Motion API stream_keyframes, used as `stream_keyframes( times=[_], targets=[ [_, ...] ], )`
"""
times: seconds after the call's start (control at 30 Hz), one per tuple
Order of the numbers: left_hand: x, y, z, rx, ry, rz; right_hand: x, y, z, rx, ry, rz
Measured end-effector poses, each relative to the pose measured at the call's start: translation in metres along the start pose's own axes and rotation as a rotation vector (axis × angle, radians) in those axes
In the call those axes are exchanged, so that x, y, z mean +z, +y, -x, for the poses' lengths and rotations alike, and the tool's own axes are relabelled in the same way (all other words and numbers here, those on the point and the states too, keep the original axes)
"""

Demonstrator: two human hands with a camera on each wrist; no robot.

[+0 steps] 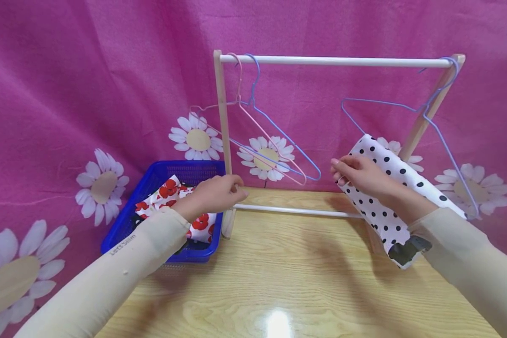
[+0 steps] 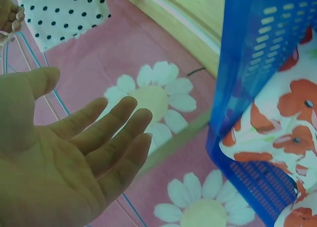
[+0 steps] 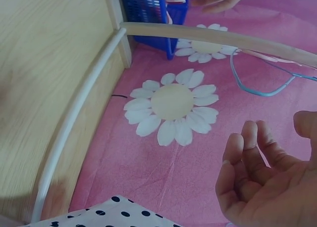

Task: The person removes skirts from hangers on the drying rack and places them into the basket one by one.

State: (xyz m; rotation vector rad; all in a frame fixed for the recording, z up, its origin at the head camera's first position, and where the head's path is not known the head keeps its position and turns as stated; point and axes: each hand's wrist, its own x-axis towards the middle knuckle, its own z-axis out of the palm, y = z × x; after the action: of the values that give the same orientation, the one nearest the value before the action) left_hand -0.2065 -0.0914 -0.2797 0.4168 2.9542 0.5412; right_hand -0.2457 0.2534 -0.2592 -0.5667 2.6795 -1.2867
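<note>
A white cloth with black dots (image 1: 395, 178) is draped over the lower bar of a blue hanger (image 1: 445, 141) at the rack's right end. My right hand (image 1: 365, 176) is in front of this cloth, fingers loosely bent. Nothing lies in its palm in the right wrist view, where the dotted cloth (image 3: 116, 214) shows at the bottom edge. My left hand (image 1: 215, 193) hovers by the right rim of a blue basket (image 1: 152, 176), which holds cloth with red flowers (image 1: 200, 223). In the left wrist view its fingers (image 2: 116, 133) spread loosely and hold nothing.
A small rack with a white top rail (image 1: 334, 61) and wooden posts stands on the wooden table (image 1: 279, 267). Pink (image 1: 257, 119) and blue (image 1: 287, 138) hangers hang at its left end. A low white bar (image 1: 295, 211) joins the posts. Behind is a pink flowered curtain (image 1: 110, 70).
</note>
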Motion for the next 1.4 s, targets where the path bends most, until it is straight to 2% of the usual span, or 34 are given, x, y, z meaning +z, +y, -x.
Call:
stream_keyframes(
  times=[0.27, 0.4, 0.7, 0.97, 1.17, 1.27, 1.4],
  targets=[
    [0.012, 0.019, 0.004, 0.046, -0.005, -0.005, -0.007, 0.010, 0.015, -0.048, 0.024, -0.004],
    [0.019, 0.026, 0.007, 0.070, 0.001, -0.016, -0.012, 0.011, 0.025, -0.031, 0.039, 0.039],
    [0.032, 0.036, 0.009, 0.114, 0.004, -0.007, -0.023, 0.014, 0.042, 0.000, 0.082, 0.101],
    [0.039, 0.043, 0.008, 0.129, 0.012, 0.036, -0.031, 0.030, 0.064, -0.033, 0.151, 0.089],
    [0.047, 0.051, 0.007, 0.164, -0.007, 0.024, -0.039, 0.036, 0.079, -0.050, 0.205, 0.132],
    [0.051, 0.057, 0.007, 0.166, -0.024, 0.021, -0.045, 0.040, 0.086, -0.062, 0.222, 0.122],
    [0.056, 0.066, 0.007, 0.174, -0.043, -0.001, -0.053, 0.046, 0.093, -0.118, 0.242, 0.017]
  ],
)
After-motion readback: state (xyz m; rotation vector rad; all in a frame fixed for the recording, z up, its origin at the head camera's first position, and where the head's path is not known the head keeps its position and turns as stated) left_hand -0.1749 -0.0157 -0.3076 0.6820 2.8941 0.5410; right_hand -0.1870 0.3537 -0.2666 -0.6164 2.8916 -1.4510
